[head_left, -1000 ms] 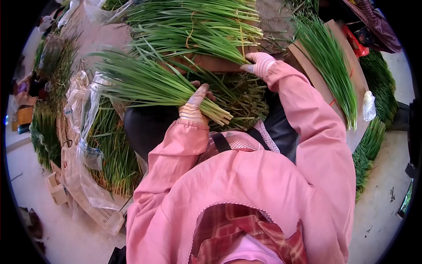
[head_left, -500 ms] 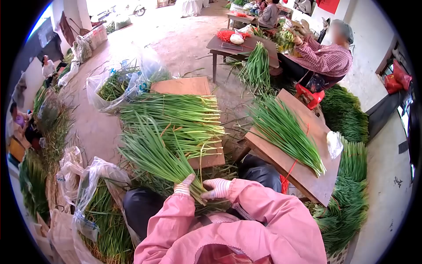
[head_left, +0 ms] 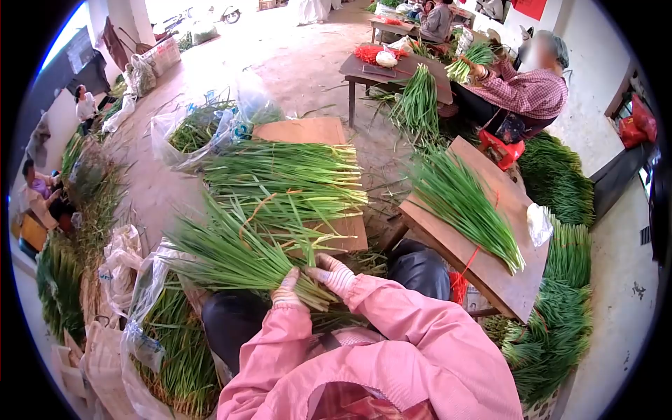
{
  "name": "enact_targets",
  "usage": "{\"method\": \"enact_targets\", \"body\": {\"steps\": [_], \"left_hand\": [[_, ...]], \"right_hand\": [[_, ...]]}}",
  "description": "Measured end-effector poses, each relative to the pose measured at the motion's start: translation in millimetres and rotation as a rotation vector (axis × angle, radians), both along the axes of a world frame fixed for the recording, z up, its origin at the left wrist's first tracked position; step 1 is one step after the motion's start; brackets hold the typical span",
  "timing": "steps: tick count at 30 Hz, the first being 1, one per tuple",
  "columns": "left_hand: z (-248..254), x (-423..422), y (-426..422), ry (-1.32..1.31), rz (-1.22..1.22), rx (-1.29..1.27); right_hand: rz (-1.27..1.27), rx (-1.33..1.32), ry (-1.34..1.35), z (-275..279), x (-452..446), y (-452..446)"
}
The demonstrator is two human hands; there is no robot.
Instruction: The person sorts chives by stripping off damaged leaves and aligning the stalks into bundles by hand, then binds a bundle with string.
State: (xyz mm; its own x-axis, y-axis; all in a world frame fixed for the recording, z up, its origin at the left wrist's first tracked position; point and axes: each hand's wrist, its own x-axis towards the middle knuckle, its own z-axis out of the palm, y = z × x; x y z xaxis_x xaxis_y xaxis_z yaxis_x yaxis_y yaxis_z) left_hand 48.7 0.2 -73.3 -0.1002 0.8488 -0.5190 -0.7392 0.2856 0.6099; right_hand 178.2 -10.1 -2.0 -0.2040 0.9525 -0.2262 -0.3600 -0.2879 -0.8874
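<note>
A loose bunch of long green stalks (head_left: 238, 255) lies across my lap side, its pale cut ends pointing to the lower right. My left hand (head_left: 287, 288), in a striped glove, is wrapped round the bunch near those ends. At the right side of the same bunch, my right hand (head_left: 332, 273) is closed with thumb and fingers pinching stalks. Just beyond, rows of green stalks (head_left: 280, 171) lie on a brown board (head_left: 301, 130), with an orange band among the nearer ones.
On the right, a wooden table (head_left: 514, 290) holds a tied bunch (head_left: 469, 203) and a white plastic bag (head_left: 538, 224). Stacked green bundles (head_left: 560, 315) stand beyond it. Bags of stalks (head_left: 178, 350) are at left. A co-worker (head_left: 525, 91) sits at the upper right, holding stalks.
Since the earliest frame, the view has tilted up and my right hand has come from the stalks on the board to the held bunch. The bunch now fans out further left than half a second ago.
</note>
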Motion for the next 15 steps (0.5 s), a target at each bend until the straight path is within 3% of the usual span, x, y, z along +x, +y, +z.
{"method": "enact_targets", "body": {"steps": [2, 3, 4, 6, 7, 8, 9, 10, 11, 12, 14, 15], "left_hand": [[26, 5, -2, 0.027, 0.073, 0.037], [15, -6, 4, -0.135, -0.106, -0.014], [-6, -9, 14, -0.170, -0.097, -0.019], [-13, -6, 24, -0.078, -0.071, -0.039], [-4, -8, 35, -0.075, -0.147, -0.185], [13, -4, 24, -0.075, -0.136, -0.063], [-11, -14, 41, -0.052, -0.248, -0.125], [20, -14, 28, -0.035, -0.263, -0.009], [62, -15, 15, -0.017, -0.286, -0.062], [85, -20, 15, 0.001, -0.308, -0.085], [43, -34, 51, 0.350, -0.227, -0.046], [41, -44, 60, 0.362, -0.215, -0.056]], "right_hand": [[-0.073, 0.082, 0.150, -13, -6, 0], [-0.053, 0.137, 0.040, -20, -5, 2], [-0.090, 0.149, -0.147, -5, -5, 1], [-0.119, 0.079, -0.184, -19, -11, 9], [-0.105, 0.122, -0.253, -11, -11, 8], [-0.107, 0.201, -0.324, -17, -12, 10], [-0.161, 0.312, -0.297, -19, -15, 8], [-0.135, 0.422, -0.398, -9, -12, 7], [-0.077, 0.198, -0.197, -4, -10, 6], [-0.152, 0.139, -0.194, 7, -13, -1], [-0.041, 0.091, -0.235, 5, -3, -2], [-0.002, 0.086, -0.302, 3, 5, -4]]}}
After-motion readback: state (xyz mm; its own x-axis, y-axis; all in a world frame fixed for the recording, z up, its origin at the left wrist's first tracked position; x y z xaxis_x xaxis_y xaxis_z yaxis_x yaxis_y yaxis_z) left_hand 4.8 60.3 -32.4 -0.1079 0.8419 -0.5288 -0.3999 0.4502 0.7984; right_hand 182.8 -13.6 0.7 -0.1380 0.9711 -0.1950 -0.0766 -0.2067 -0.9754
